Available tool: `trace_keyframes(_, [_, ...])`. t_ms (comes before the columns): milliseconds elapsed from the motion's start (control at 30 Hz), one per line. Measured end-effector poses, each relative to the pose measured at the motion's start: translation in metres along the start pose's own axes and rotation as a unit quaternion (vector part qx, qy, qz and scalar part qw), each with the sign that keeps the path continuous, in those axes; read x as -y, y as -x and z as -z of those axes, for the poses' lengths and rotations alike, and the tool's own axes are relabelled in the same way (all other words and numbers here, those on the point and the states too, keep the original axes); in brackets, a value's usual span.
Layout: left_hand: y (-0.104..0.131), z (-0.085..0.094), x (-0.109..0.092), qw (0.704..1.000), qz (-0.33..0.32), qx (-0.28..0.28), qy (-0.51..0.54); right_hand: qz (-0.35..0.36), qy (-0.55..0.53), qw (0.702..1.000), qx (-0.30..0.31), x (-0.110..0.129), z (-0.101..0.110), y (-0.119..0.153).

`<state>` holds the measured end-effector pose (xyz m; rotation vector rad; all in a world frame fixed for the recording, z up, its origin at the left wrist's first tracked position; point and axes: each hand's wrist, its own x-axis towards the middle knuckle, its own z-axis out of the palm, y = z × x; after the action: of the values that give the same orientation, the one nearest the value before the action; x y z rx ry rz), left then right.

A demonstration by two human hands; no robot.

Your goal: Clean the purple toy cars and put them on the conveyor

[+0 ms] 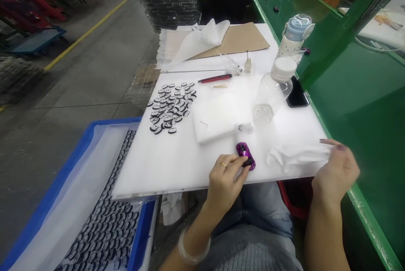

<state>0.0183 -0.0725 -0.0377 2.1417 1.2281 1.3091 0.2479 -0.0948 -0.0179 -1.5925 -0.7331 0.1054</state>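
My left hand (226,176) pinches a small black piece (247,162) at the near end of a purple toy car (243,149), which lies near the table's front edge. At the right edge of the table is my right hand (337,174), slightly blurred, with its fingers closed on the end of a white cloth (294,156). The rest of the cloth lies crumpled on the table. Just beyond the car sits a white foam pad (218,117), with a small clear cup (244,128) by its near corner.
Many small black-and-white parts (171,108) lie on the left of the table (136,178). A clear bottle (268,98), phone (297,93) and drinking bottle (292,35) stand or lie right. Beyond are a red cutter (215,78) and cardboard (243,41). A blue crate (141,229) is at left.
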Motion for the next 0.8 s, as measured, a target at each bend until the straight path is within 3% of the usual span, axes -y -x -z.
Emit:
trace_keyframes(67, [0.000, -0.005, 0.000, 1.000, -0.018, -0.001, -0.019, -0.042, -0.081, 0.994, -0.060, 0.007, -0.005, -0.002])
trace_keyframes(100, [0.000, -0.006, 0.000, 0.999, -0.023, -0.001, -0.028, -0.061, -0.101, 0.992, -0.041, 0.011, -0.007, -0.002])
trace_keyframes(133, [0.000, -0.007, 0.000, 0.999, -0.027, -0.002, -0.035, -0.075, -0.106, 0.992, 0.007, 0.013, -0.011, -0.001])
trace_keyframes(200, [0.000, -0.007, 0.000, 0.999, -0.024, 0.001, -0.040, -0.079, -0.068, 0.980, 0.170, 0.018, -0.017, 0.005])
trace_keyframes(300, [0.000, -0.005, 0.001, 1.000, 0.007, 0.014, -0.017, -0.011, 0.028, 0.911, 0.411, 0.025, -0.028, 0.016])
trace_keyframes(400, [-0.001, -0.002, 0.001, 0.998, 0.051, 0.024, 0.006, 0.072, 0.114, 0.844, 0.519, 0.031, -0.036, 0.021])
trace_keyframes(467, [-0.002, -0.002, 0.002, 0.997, 0.071, 0.030, 0.009, 0.108, 0.151, 0.821, 0.540, 0.032, -0.040, 0.022])
trace_keyframes(633, [-0.004, -0.001, 0.004, 0.995, 0.087, 0.042, 0.003, 0.154, 0.194, 0.804, 0.540, 0.027, -0.041, 0.023])
trace_keyframes(700, [-0.007, 0.002, 0.006, 0.993, 0.092, 0.067, 0.007, 0.174, 0.178, 0.809, 0.533, 0.023, -0.039, 0.023])
trace_keyframes(800, [-0.012, 0.009, 0.008, 0.985, 0.079, 0.152, 0.010, 0.236, 0.091, 0.844, 0.473, 0.015, -0.035, 0.024])
